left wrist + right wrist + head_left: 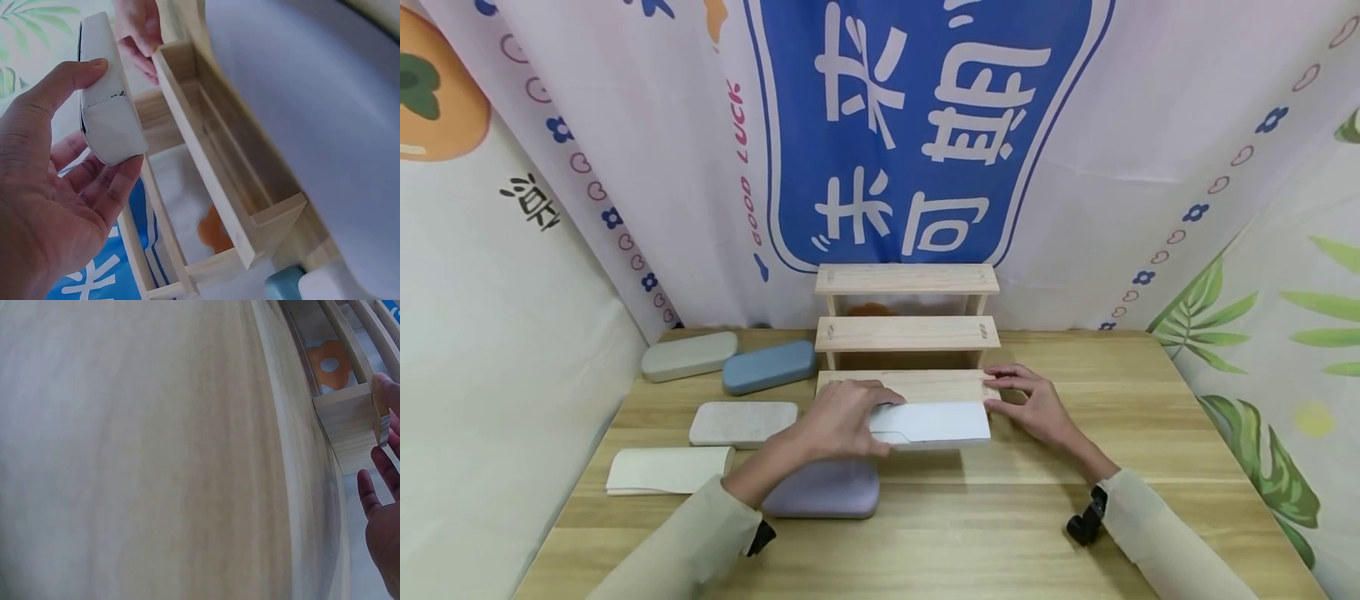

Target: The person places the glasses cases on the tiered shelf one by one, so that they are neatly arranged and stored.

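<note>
My left hand [842, 417] grips a white glasses case [932, 422] by its left end, thumb on one side and fingers on the other. The case is held level, just in front of the lowest step of a three-tier wooden stand [910, 333]. In the left wrist view a seam and small dark marks show on the white case [112, 103]. My right hand [1037, 408] is at the right end of the lowest step. The right wrist view shows its thumb and fingers pinching the end of that board [380, 419].
Left of the stand lie a grey-green case [688, 357], a blue case [769, 367], a speckled pale case [730, 423] and a cream case [662, 471]. A purple case [827, 492] sits partly under my left forearm. A printed curtain [1075, 250] hangs behind the wooden table [1000, 542].
</note>
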Motion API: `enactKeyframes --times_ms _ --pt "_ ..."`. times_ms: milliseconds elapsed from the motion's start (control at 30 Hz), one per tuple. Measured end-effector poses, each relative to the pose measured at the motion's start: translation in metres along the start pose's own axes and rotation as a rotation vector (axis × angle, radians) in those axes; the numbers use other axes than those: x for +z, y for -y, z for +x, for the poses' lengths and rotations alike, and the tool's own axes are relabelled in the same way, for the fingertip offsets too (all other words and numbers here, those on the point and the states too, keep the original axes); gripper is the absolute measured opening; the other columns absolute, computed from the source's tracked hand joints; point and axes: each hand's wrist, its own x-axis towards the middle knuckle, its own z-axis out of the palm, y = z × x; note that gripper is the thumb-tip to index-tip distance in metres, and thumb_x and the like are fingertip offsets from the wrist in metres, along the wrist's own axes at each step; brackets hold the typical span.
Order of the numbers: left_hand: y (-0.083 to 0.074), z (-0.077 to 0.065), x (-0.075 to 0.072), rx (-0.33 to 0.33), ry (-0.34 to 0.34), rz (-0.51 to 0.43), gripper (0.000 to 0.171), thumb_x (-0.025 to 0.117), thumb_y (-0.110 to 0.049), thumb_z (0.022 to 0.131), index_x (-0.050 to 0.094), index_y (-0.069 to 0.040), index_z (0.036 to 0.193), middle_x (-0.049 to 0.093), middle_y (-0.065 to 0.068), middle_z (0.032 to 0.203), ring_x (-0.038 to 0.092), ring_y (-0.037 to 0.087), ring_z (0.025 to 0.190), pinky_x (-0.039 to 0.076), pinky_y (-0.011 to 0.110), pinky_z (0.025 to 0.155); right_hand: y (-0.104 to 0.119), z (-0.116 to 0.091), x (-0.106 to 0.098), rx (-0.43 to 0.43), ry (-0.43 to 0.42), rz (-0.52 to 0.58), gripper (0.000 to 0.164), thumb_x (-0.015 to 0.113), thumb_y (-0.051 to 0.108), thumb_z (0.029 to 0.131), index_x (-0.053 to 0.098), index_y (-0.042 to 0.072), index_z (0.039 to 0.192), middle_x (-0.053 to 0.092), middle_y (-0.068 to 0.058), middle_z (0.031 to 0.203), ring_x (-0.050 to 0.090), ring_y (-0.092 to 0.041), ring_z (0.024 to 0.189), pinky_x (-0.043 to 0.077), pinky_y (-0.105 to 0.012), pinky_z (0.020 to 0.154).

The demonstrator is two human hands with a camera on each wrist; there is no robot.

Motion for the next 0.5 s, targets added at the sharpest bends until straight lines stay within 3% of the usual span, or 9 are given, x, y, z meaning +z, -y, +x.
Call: enactKeyframes --times_ms 167,367,500 --pt "0.003 0.007 -0.010 -0.005 -0.026 -0.010 0.062 0.099 -0.037 0.069 0.079 -0.013 0.123 0.080 0.003 0.111 0.071 0.014 0.085 0.052 0.024 0.065 -0.001 -0.001 -0.001 0.001 0.013 0.029 0.031 0.083 -0.009 0.085 0.077 -0.008 0.114 0.066 -0.029 0.133 0.057 -0.049 0.129 0.044 -0.011 0.105" --pt "0.007 0.017 -0.021 -0.017 -0.041 -0.015 0.063 0.098 -0.037 0.070 0.079 -0.013 0.125 0.080 0.004 0.110 0.055 0.010 0.072 0.039 0.019 0.055 0.001 0.000 -0.002 0.026 0.021 0.007 0.030 0.083 -0.008 0.085 0.077 -0.008 0.114 0.067 -0.027 0.134 0.058 -0.048 0.129 0.043 -0.011 0.105" --pt "0.008 0.024 -0.027 -0.028 -0.054 -0.012 0.061 0.099 -0.037 0.069 0.080 -0.014 0.122 0.080 0.004 0.111 0.062 0.011 0.075 0.044 0.021 0.058 0.003 0.000 -0.002 0.040 0.024 0.021 0.030 0.084 -0.008 0.085 0.077 -0.008 0.113 0.066 -0.025 0.134 0.058 -0.047 0.130 0.043 -0.014 0.107"
